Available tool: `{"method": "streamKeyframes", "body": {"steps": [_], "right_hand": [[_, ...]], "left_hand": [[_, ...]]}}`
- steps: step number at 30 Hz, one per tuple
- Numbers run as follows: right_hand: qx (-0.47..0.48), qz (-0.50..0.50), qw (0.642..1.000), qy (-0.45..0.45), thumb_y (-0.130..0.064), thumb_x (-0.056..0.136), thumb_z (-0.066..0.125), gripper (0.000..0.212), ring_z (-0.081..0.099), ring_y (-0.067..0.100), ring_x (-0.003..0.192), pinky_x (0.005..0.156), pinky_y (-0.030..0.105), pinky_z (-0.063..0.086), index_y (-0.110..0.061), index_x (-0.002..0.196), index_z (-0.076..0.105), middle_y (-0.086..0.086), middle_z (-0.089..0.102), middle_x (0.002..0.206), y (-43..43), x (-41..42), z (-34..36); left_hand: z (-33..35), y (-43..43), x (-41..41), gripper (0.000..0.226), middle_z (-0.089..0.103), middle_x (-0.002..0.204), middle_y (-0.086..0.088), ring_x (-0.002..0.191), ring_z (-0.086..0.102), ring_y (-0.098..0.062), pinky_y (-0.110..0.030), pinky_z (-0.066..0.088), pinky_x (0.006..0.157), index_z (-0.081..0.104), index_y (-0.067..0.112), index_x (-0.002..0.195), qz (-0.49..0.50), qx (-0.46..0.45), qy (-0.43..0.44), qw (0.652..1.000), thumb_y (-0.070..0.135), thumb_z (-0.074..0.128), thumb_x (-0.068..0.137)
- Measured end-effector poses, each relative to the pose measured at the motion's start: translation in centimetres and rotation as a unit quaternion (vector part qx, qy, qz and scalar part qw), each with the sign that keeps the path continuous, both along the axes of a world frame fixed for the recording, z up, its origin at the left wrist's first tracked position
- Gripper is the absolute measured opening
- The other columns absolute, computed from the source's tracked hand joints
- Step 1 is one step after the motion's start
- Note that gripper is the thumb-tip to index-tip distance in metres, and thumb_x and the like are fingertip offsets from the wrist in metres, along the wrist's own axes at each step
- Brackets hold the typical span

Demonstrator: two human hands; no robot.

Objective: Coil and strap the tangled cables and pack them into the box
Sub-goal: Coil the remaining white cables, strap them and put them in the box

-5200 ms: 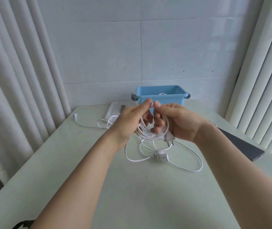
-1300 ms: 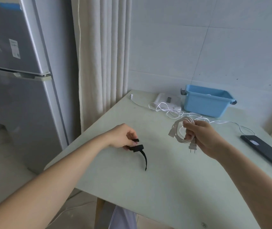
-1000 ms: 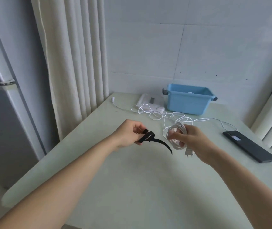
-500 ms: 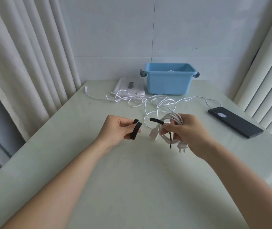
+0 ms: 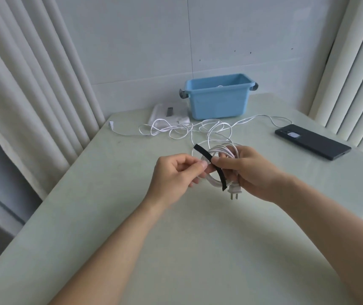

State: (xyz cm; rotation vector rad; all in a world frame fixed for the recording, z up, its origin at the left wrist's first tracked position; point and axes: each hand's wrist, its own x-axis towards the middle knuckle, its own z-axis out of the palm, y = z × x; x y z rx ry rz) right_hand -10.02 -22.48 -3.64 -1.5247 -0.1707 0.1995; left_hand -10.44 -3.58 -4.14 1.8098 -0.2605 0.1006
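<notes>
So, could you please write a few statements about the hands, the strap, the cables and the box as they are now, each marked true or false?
The right hand holds the coiled white cable. True.
The black strap is fastened round the coil. False: it lies across the coil, both ends loose.
The blue box stands on the table near the wall. True.
The dark phone lies in the box. False: it lies on the table, right of the box.
A tangled white cable lies on the table before the box. True.
</notes>
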Motion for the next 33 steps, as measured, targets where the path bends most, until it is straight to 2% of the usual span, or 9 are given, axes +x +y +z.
{"method": "streamKeyframes", "body": {"steps": [3,6,11,15,19,23,27,30,33], "right_hand": [[-0.013,-0.021,0.999,-0.039,-0.004,0.093,0.065,0.011,0.044,0.011,0.044,0.048,0.027,0.029,-0.003,0.087,0.056,-0.001,0.051,0.055,0.4,-0.4,-0.2],[-0.028,-0.041,0.994,-0.099,0.002,0.093,0.062,0.02,0.049,0.015,0.051,0.046,0.025,0.039,-0.01,0.077,0.058,-0.001,0.055,0.059,0.9,-0.6,-0.6],[-0.017,-0.035,0.991,-0.131,-0.003,0.093,0.064,0.015,0.047,0.021,0.063,0.056,0.03,0.041,-0.002,0.081,0.055,0.008,0.052,0.068,1.1,-0.4,-1.1],[-0.019,-0.027,0.994,-0.108,-0.007,0.093,0.066,0.019,0.045,0.016,0.051,0.051,0.03,0.035,-0.006,0.077,0.056,0.003,0.049,0.058,1.0,-0.6,-0.3],[-0.149,-0.038,0.982,-0.11,-0.022,0.097,0.063,0.028,0.037,0.013,0.047,0.048,0.027,0.03,-0.003,0.077,0.057,-0.004,0.048,0.053,-0.6,-0.8,1.0],[-0.345,0.05,0.918,-0.189,-0.027,0.094,0.067,0.032,0.039,0.009,0.055,0.051,0.02,0.035,0.001,0.08,0.06,-0.001,0.045,0.061,-1.9,-1.6,2.4],[-0.329,0.08,0.912,-0.232,-0.025,0.093,0.068,0.021,0.041,0.004,0.056,0.052,0.016,0.035,-0.009,0.081,0.066,-0.009,0.049,0.061,-1.9,-2.1,3.3],[-0.346,0.099,0.902,-0.237,-0.025,0.094,0.068,0.018,0.04,0.003,0.056,0.052,0.015,0.034,-0.011,0.083,0.068,-0.014,0.05,0.061,-2.1,-2.0,3.1],[-0.339,0.118,0.902,-0.241,-0.025,0.093,0.068,0.015,0.04,0.003,0.057,0.053,0.016,0.034,-0.015,0.082,0.068,-0.014,0.05,0.061,-1.8,-2.1,2.9]], "left_hand": [[-0.5,-1.1,-0.6,0.013,0.077,0.077,-0.008,0.062,0.066,-0.015,-0.023,0.051,0.059,0.077,0.008,0.087,-0.017,0.009,0.034,0.999,0.021,0.078,0.086],[-1.0,-1.8,-1.0,0.014,0.078,0.08,-0.007,0.065,0.069,-0.015,-0.023,0.054,0.064,0.078,0.009,0.088,-0.031,0.003,0.064,0.997,0.022,0.081,0.083],[-0.9,-2.2,-1.3,0.014,0.078,0.082,-0.006,0.061,0.061,-0.013,-0.018,0.05,0.06,0.079,0.009,0.091,-0.016,-0.03,0.08,0.996,0.021,0.08,0.083],[-0.5,-1.7,-1.2,0.012,0.073,0.071,-0.004,0.056,0.06,-0.011,-0.019,0.049,0.057,0.076,0.007,0.08,-0.022,-0.052,0.097,0.994,0.017,0.079,0.084],[0.6,0.3,-0.1,0.017,0.068,0.064,0.0,0.054,0.057,-0.011,-0.019,0.046,0.053,0.071,0.009,0.075,0.027,-0.088,0.053,0.994,0.02,0.078,0.085],[0.6,1.6,0.7,0.015,0.065,0.061,0.0,0.051,0.055,-0.012,-0.02,0.046,0.05,0.072,0.006,0.086,0.058,-0.115,0.045,0.991,0.021,0.074,0.09],[0.3,1.6,1.1,0.009,0.073,0.072,-0.004,0.064,0.064,-0.017,-0.022,0.052,0.061,0.073,0.01,0.089,0.056,-0.131,0.07,0.987,0.016,0.068,0.093],[0.2,1.4,1.2,0.022,0.069,0.077,-0.002,0.068,0.058,-0.014,-0.023,0.048,0.066,0.073,0.014,0.085,0.04,-0.107,0.056,0.992,0.008,0.056,0.098],[-0.2,1.4,1.0,0.027,0.06,0.079,-0.004,0.068,0.05,-0.013,-0.023,0.047,0.07,0.075,0.013,0.101,-0.001,-0.053,0.006,0.999,0.005,0.049,0.102]]}}
